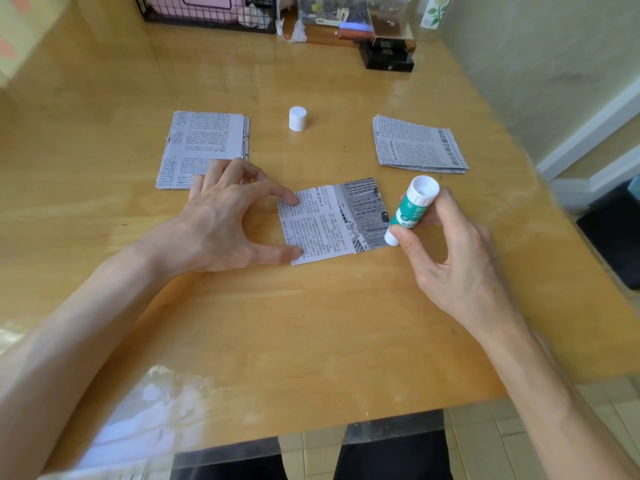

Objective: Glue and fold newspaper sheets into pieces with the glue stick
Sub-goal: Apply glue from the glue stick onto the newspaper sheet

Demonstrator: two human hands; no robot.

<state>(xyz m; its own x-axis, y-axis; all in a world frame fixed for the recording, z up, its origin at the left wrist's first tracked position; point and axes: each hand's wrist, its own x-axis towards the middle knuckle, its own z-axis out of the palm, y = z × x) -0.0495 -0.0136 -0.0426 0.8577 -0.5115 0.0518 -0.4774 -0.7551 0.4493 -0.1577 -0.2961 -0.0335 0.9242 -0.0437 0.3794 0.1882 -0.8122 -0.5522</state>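
Note:
A small newspaper piece (329,223) lies flat in the middle of the wooden table (311,323), with a flap folded over its right part. My left hand (228,220) presses its left edge with index fingertip and thumb tip. My right hand (446,247) grips a green and white glue stick (412,209) just right of the piece, uncapped end tilted up. The white cap (298,118) stands upright farther back. A stack of newspaper sheets (201,147) lies at the left, partly under my left fingers. Another stack of sheets (417,145) lies at the right.
A black wire basket (207,12) with pink items stands at the table's back edge. Boxes and a black case (386,55) sit at the back right. A wall runs along the right side, close to the table's edge.

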